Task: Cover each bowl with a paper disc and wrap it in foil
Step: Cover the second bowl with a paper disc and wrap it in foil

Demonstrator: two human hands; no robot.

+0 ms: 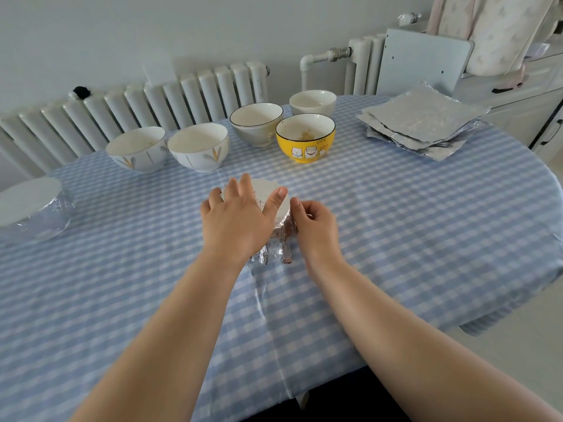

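Bowl [275, 236] at table centre, disc [268, 193] on top. Your left hand [236, 220] presses flat, fingers spread. Right hand [315, 223] pinches foil [271, 251] at 3 o'clock; crimp snugly under the rim, working around.

Under your hands the foil [275, 239] is crinkled, shiny metal; the paper disc [268, 193] on top looks matt white. At one o'clock, glossy glazed ceramic: the yellow bowl [305, 144]. The checked tablecloth [396, 223] has a smooth, faintly glossy plastic sheen.

Two bare forearms, sleeveless to the frame edge, no jewellery.
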